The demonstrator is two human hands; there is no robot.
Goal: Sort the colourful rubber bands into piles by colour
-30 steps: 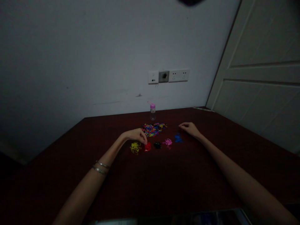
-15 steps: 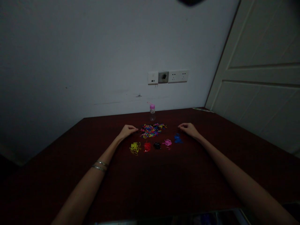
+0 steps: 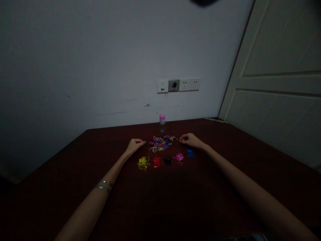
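Observation:
A mixed heap of small coloured rubber bands lies on the dark red table between my hands. My left hand rests just left of the heap, thumb and fingertips pinched together; what they hold, if anything, is too small to name. At the heap's right edge, my right hand is also pinched, its fingertips close to the outermost bands. Nearer me runs a row of single-colour piles: yellow bands, red bands, black bands, pink bands and blue bands.
A small clear bottle with a pink cap stands behind the heap. Beyond the table is a pale wall with sockets. A panelled door rises at the right. The room is dim.
My right hand has moved left, from above the blue pile to the heap's right edge. My left hand stays beside the heap. The view has tilted up slightly.

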